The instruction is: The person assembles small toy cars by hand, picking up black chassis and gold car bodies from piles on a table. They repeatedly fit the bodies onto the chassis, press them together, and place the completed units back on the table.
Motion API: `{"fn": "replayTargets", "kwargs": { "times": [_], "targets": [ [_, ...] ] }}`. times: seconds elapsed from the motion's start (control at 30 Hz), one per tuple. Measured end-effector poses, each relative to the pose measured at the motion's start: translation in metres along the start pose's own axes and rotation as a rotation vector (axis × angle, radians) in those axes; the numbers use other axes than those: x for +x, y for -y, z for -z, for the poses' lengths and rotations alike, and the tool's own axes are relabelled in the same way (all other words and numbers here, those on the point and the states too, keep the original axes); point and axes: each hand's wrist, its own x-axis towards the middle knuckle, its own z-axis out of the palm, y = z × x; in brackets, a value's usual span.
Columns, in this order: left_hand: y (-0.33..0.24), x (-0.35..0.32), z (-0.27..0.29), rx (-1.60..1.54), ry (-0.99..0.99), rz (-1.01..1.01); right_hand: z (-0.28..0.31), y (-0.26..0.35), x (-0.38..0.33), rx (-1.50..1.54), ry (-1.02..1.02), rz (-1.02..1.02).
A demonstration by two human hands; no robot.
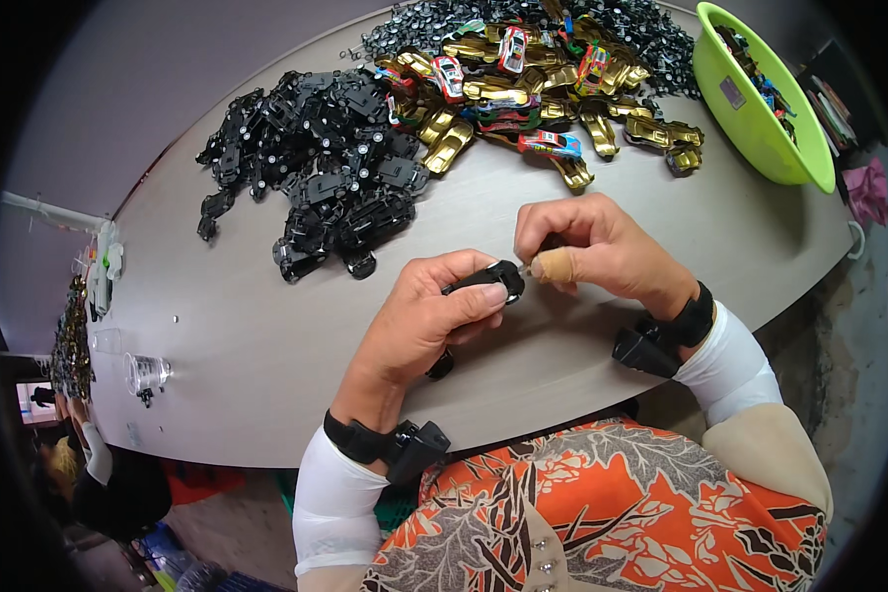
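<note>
My left hand [432,306] is closed round a black toy car chassis [501,277], its thumb pressed on top. The fingers of my right hand [597,247] are pinched together at the far end of the chassis, with a tan plaster on the thumb. What they pinch is small and mostly hidden; a bit of something shiny shows at the fingertips. Beneath my left hand lies a small black part [441,365] on the table. Beyond my hands is a heap of black chassis [311,148], beside a pile of gold and coloured toy car bodies [523,89].
Many small wheels [434,30] are heaped at the table's far edge. A lime-green basin [760,128] with toy parts stands at the far right. A transparent plastic cup [147,373] stands on the left side of the table [266,365]. Another person [109,483] sits at the far left.
</note>
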Motion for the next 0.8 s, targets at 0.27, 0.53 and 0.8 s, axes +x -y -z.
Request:
{"fn": "replayTargets", "kwargs": {
  "times": [0.27,0.53,0.8],
  "targets": [
    [-0.001,-0.005,-0.014,0.225,-0.085,-0.077,-0.012,-0.016,0.003,-0.463,-0.103,0.205],
    [0.000,-0.001,-0.014,0.276,-0.140,-0.009,-0.014,-0.020,0.005,-0.528,-0.156,0.159],
    [-0.002,0.004,0.003,0.101,-0.072,0.016,-0.002,-0.007,0.005,-0.040,-0.239,0.026]
  ]
}}
